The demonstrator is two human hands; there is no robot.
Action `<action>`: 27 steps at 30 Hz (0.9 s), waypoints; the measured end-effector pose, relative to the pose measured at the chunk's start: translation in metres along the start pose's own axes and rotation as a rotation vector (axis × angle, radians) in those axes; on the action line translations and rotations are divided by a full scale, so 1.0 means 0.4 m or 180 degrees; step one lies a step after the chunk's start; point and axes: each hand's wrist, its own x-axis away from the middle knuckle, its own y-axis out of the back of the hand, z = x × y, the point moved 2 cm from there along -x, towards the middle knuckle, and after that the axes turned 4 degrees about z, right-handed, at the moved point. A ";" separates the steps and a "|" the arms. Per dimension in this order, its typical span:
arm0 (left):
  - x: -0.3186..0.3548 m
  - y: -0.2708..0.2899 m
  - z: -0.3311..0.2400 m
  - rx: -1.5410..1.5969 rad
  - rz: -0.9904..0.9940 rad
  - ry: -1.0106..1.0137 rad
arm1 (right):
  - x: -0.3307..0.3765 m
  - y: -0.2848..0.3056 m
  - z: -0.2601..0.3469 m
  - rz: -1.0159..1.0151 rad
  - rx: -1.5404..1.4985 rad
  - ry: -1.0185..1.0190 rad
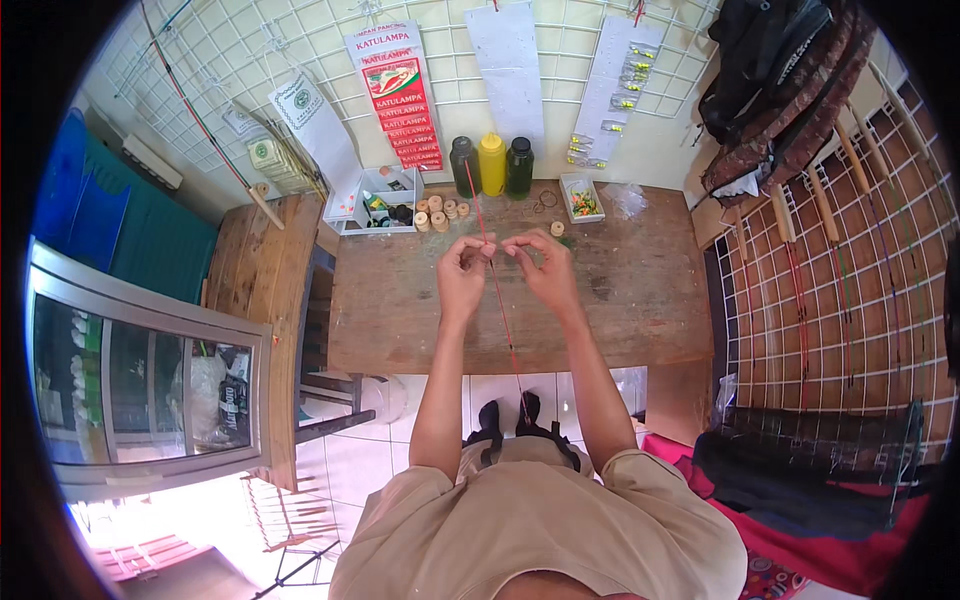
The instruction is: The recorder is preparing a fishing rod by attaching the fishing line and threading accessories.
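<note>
A thin red fishing rod (507,322) runs from in front of the bottles, over the table, down toward my lap. My left hand (461,276) pinches it between thumb and fingertips, above the tabletop. Just right of the rod, my right hand (547,268) has thumb and forefinger brought together close to the left fingertips. Whatever lies in that right pinch, perhaps something very fine, is too small to make out. Several wooden spools (437,215) stand beyond my left hand, and a single spool (557,229) is just past my right.
On the wooden table (400,320), a white bin (375,228) and a small tray of colourful bits (582,198) flank three bottles (491,165). A wire rack with rods (800,290) and dark bags (760,80) hang right. A glass cabinet (150,375) stands left.
</note>
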 end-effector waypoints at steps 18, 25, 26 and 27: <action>0.047 0.102 -0.029 0.0556 0.0210 -0.0504 | 0.067 -0.095 0.130 -0.0543 0.0665 0.0337; 0.063 0.098 -0.048 0.0030 0.0130 -0.0582 | 0.056 -0.123 0.203 -0.0535 0.0778 0.0896; 0.065 0.100 -0.050 -0.0201 0.0118 -0.0681 | 0.058 -0.126 0.206 -0.0547 0.0839 0.0845; 0.065 0.101 -0.049 -0.0207 0.0125 -0.0696 | 0.059 -0.128 0.207 -0.0560 0.0837 0.0856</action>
